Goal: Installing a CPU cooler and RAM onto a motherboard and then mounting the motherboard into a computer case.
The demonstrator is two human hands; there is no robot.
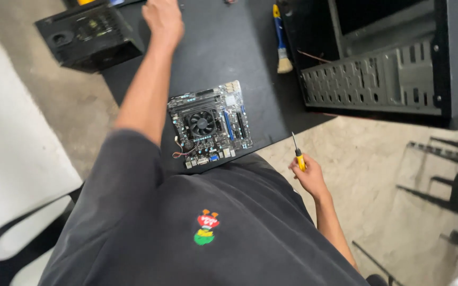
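Note:
A computer motherboard point(210, 124) with a round black cooler fan lies flat near the front edge of a black table point(223, 47). My right hand point(309, 177) hangs beside the table's corner, off to the right of the board, and grips a small screwdriver point(297, 152) with a yellow handle, tip pointing up. My left hand point(163, 20) reaches far across the table top, fingers curled and resting on the dark surface; whether it holds anything is hidden.
A black power supply box point(88, 34) sits at the table's far left corner. A paintbrush with blue handle point(281, 39) lies on the table. An open black computer case point(393, 63) stands at right. Concrete floor surrounds; black chair legs point(451, 185) at far right.

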